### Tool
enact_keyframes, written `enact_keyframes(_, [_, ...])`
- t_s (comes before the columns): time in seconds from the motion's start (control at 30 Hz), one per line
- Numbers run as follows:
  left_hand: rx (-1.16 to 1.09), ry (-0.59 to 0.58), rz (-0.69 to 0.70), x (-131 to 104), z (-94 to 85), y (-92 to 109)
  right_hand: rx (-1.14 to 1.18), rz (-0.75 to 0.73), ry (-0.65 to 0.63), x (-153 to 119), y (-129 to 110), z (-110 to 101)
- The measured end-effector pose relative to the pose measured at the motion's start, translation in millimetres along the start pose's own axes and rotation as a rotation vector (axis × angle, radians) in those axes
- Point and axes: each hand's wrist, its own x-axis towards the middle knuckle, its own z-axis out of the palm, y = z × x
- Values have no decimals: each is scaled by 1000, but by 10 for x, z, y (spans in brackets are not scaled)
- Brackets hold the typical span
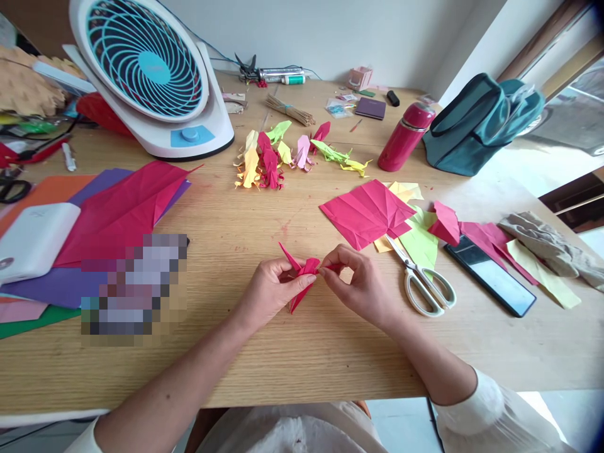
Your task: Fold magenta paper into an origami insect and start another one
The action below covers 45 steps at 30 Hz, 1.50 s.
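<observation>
A small red folded-paper figure (310,267) with thin pointed ends is held above the wooden table. My left hand (278,286) pinches its body between thumb and fingers. From the other side, my right hand (352,280) has finger and thumb closed on one of its narrow points. Parts of the figure are hidden behind my fingers. Past my right hand lies a creased red paper sheet (368,214), and white-handled scissors (427,289) rest with their blades against the paper pieces.
Several coloured folded-paper figures (270,160) stand farther back. A fan (193,135), paper sheets (127,201) and a white power bank (38,242) are at left. At right are a phone (495,277), a red bottle (406,138), a glove (542,239) and a teal bag (467,132).
</observation>
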Motion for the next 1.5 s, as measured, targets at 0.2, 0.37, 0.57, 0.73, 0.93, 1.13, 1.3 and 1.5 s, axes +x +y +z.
enact_keyframes(0.2, [87, 91, 66, -22, 35, -20, -37, -58, 35, -19, -11, 26])
enact_keyframes(0.37, [189, 171, 132, -33, 53, -17, -60, -86, 32, -35, -30, 20])
enact_keyframes(0.57, [184, 111, 110, -15, 27, 1, -63, -58, 25, -18, -35, 16])
enact_keyframes(0.73, [176, 105, 99, -25, 23, 3, -81, -64, 25, -13, -13, 25])
enact_keyframes(0.93, [262, 155, 140, -22, 28, 8, -66, -55, 2, -29, -15, 35])
enact_keyframes(1.13, [263, 94, 111, -15, -7, 25, -42, -41, -41, -24, -30, 7])
enact_keyframes(1.3, [317, 166, 113, -18, -42, 55, -18, -38, -70, -21, -45, -22])
enact_keyframes(1.5, [62, 222, -25, 21, -161, 90, 54, -60, -28, -4, 51, -106])
